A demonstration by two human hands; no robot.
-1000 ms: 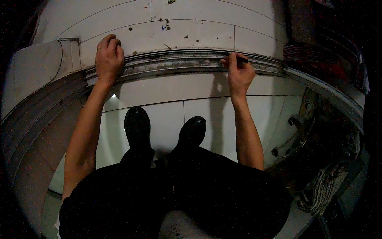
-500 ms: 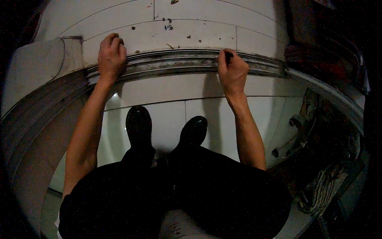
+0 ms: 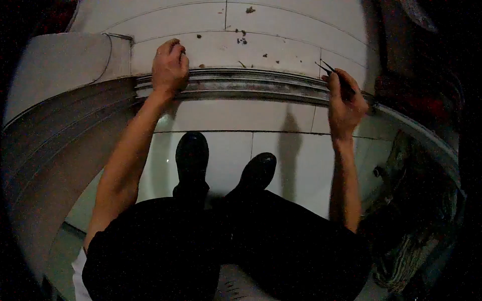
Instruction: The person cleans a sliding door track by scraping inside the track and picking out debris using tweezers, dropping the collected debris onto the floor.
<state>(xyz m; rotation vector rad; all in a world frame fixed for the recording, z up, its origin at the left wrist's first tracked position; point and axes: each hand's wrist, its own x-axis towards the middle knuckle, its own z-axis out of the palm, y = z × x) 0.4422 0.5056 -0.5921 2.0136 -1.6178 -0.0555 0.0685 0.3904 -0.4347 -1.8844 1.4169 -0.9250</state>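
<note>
Black tweezers [image 3: 329, 66] stick out of my right hand [image 3: 346, 108], their two thin tips apart and pointing up and left. This hand is closed round them, at the right end of a grooved metal sliding-door track [image 3: 256, 83]. My left hand [image 3: 170, 67] is over the left part of the track, fingers curled in; whether something is between them is hidden. On the pale tiles just beyond the track lie small dark bits of debris [image 3: 242, 40] and a thin greenish scrap [image 3: 242, 64].
Two black shoes [image 3: 192, 155] stand on the near tiles. A door panel [image 3: 65, 65] is at the left. On the right are a stringy mop head [image 3: 406, 261] and a dark red cloth [image 3: 427, 100], both dim.
My right hand has moved right, away from the track's middle, and the tweezers' open tips now show. The view has shifted a little left; my left hand keeps about the same place on the track.
</note>
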